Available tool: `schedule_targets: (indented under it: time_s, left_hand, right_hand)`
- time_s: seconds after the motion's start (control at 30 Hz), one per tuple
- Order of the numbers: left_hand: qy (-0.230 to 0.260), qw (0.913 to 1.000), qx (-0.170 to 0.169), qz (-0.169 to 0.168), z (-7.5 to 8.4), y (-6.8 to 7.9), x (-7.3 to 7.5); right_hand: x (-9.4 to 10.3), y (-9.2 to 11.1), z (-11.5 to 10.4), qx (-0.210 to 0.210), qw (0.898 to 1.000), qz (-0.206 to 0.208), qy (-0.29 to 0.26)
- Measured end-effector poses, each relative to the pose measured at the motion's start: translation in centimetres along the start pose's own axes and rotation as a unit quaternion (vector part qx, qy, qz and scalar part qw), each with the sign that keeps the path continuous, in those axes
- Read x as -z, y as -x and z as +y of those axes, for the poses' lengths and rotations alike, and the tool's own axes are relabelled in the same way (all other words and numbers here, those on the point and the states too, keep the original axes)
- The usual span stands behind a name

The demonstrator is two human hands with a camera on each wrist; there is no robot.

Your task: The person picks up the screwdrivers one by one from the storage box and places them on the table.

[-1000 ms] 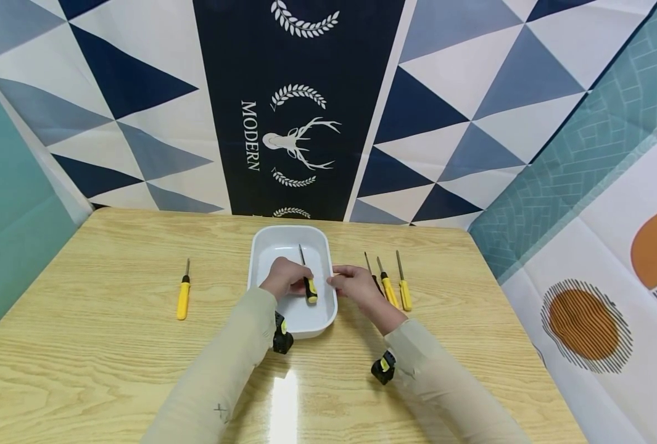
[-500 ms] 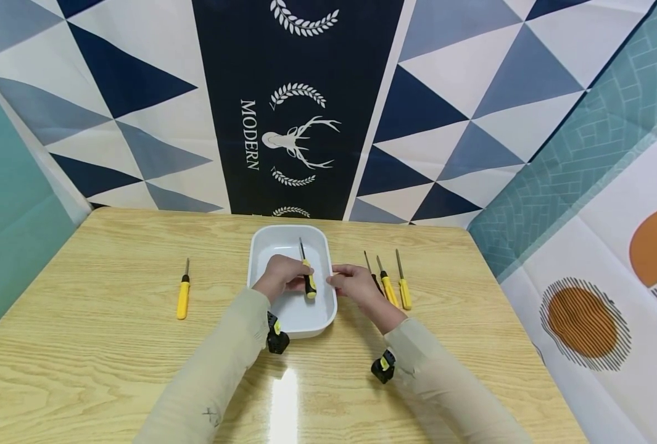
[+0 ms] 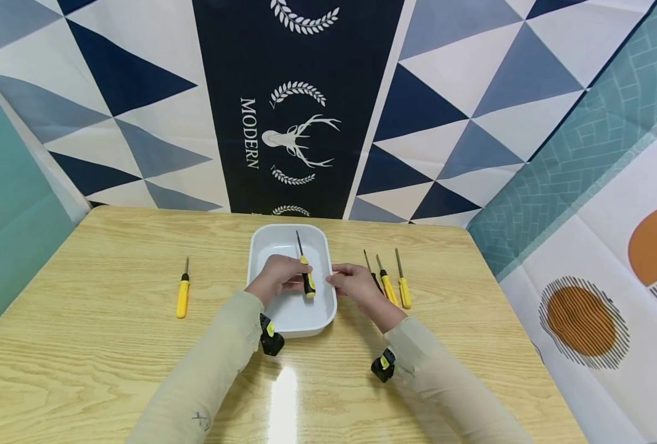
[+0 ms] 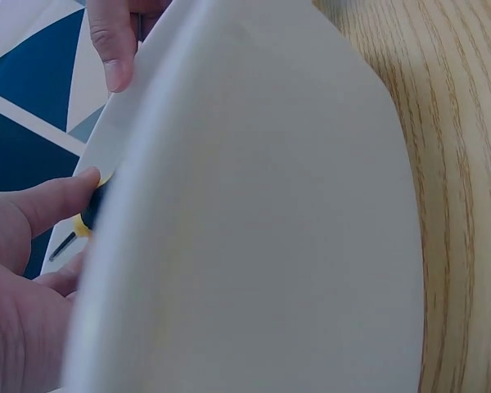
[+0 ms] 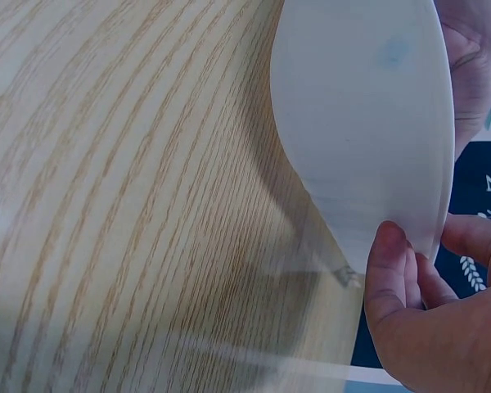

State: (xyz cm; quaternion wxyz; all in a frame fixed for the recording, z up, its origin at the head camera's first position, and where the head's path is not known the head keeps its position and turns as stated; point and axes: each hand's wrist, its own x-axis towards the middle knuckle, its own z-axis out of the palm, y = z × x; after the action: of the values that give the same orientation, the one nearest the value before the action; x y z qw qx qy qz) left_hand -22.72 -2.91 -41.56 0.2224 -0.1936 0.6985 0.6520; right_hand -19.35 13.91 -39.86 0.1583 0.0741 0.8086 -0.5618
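In the head view, my left hand (image 3: 277, 275) reaches over the left rim of a white rectangular tray (image 3: 300, 324). Between its thumb and fingers it holds a yellow-and-black screwdriver (image 3: 308, 285), whose shaft points to the back of the tray. The left wrist view has the tray wall (image 4: 262, 205) covering most of this grip, with only the thumb (image 4: 61, 201) and a bit of screwdriver (image 4: 86, 221) showing. On the right side, my right hand (image 3: 356, 283) pinches the tray's rim, thumb inside and fingers on the outer wall (image 5: 368, 123) in the right wrist view.
Just right of my right hand lie a yellow-handled screwdriver (image 3: 404, 293), another yellow-and-black one (image 3: 388, 291) and a partly hidden dark-handled one (image 3: 374, 279). A lone yellow screwdriver (image 3: 182, 298) lies on the wooden table (image 3: 111, 345) at left. Patterned cloth hangs behind the table's back edge.
The screwdriver in my left hand has shifted slightly toward the back of the tray. My left wrist and forearm have swung a little to the left. My right hand stays on the rim.
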Motion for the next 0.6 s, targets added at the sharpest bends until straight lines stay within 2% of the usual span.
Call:
schedule_targets:
  time_s: [0.07, 0.4, 0.6]
  left_hand:
    - [0.003, 1.0, -0.006, -0.006, 0.05, 0.03, 0.03]
    - [0.012, 0.9984, -0.036, -0.042, 0.18, 0.22, 0.25]
    - [0.015, 0.9975, -0.049, -0.05, -0.14, 0.0, 0.36]
  right_hand:
    - [-0.03, -0.67, 0.64, 0.0, 1.0, 0.005, -0.002]
    - [0.08, -0.75, 0.32, -0.008, 1.0, -0.006, 0.0]
    - [0.08, -0.56, 0.26, -0.009, 1.0, -0.008, 0.0]
